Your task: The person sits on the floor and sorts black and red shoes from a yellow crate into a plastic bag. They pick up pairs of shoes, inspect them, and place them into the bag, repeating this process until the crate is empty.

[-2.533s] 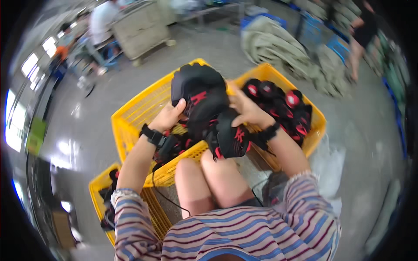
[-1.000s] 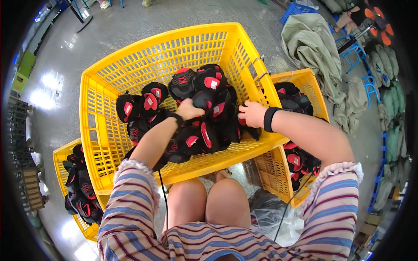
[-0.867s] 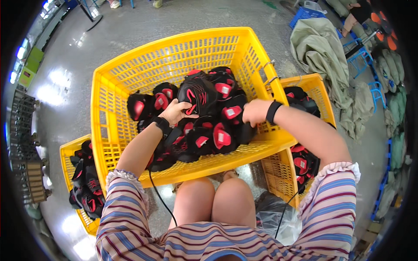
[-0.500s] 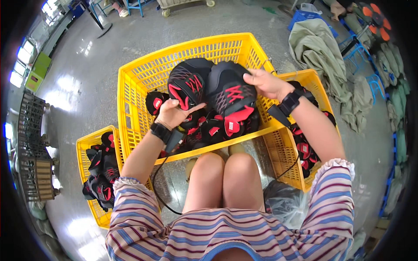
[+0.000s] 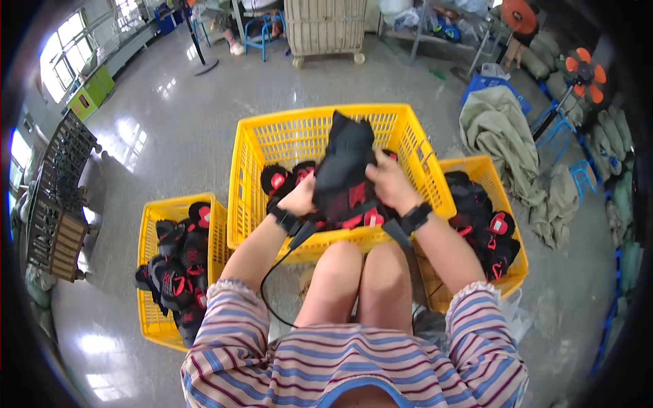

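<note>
Between my hands a pair of black shoe uppers (image 5: 348, 160) with red lacing is held pressed together over the large yellow crate (image 5: 286, 122). My left hand (image 5: 299, 196) is closed on their left edge, its fingers partly hidden behind the dark material. Fingers of my right hand (image 5: 392, 182) grip the right side, thumb toward me. Underneath, more black-and-red uppers (image 5: 276, 178) lie in the crate, partly covered by my hands and the held pair. Both wrists wear black straps with dark devices.
A smaller yellow crate (image 5: 219, 238) of uppers stands at the left, another yellow crate (image 5: 513, 272) at the right. Greenish cloth (image 5: 500, 129) lies heaped at the far right, near a fan with orange blades (image 5: 585, 75). A wheeled cart (image 5: 325, 30) stands at the back.
The two uppers, side by side before, are now brought together into one bundle. My hands have moved closer together, and the head view has tilted up, showing more of the room.
</note>
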A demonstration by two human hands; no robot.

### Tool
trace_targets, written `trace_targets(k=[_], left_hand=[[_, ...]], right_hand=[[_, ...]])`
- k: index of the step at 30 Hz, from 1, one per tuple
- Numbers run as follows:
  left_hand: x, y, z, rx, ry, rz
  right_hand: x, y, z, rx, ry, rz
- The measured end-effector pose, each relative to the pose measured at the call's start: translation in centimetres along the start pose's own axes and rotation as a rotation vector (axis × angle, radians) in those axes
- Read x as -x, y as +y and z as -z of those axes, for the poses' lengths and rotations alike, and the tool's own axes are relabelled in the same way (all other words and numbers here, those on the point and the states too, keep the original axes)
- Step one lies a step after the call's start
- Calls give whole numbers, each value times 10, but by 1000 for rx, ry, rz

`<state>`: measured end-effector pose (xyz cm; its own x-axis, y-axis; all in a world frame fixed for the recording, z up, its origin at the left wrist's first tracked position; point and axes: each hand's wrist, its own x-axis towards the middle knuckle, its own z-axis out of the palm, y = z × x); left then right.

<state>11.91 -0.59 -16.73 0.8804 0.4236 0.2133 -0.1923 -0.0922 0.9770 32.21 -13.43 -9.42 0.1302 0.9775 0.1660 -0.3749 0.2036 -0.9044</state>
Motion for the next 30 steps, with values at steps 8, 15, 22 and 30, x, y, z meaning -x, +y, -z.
trace_targets(k=[8, 15, 22, 30], left_hand=[[-10, 111, -12, 492, 221, 299], [7, 115, 29, 642, 632, -75], [59, 191, 100, -597, 441, 101], [41, 187, 87, -990, 15, 100]], right_hand=[[9, -3, -40, 1066, 174, 617], [33, -1, -70, 1189, -48, 937], [53, -31, -33, 857, -142, 279], [-9, -31, -82, 12, -436, -179]])
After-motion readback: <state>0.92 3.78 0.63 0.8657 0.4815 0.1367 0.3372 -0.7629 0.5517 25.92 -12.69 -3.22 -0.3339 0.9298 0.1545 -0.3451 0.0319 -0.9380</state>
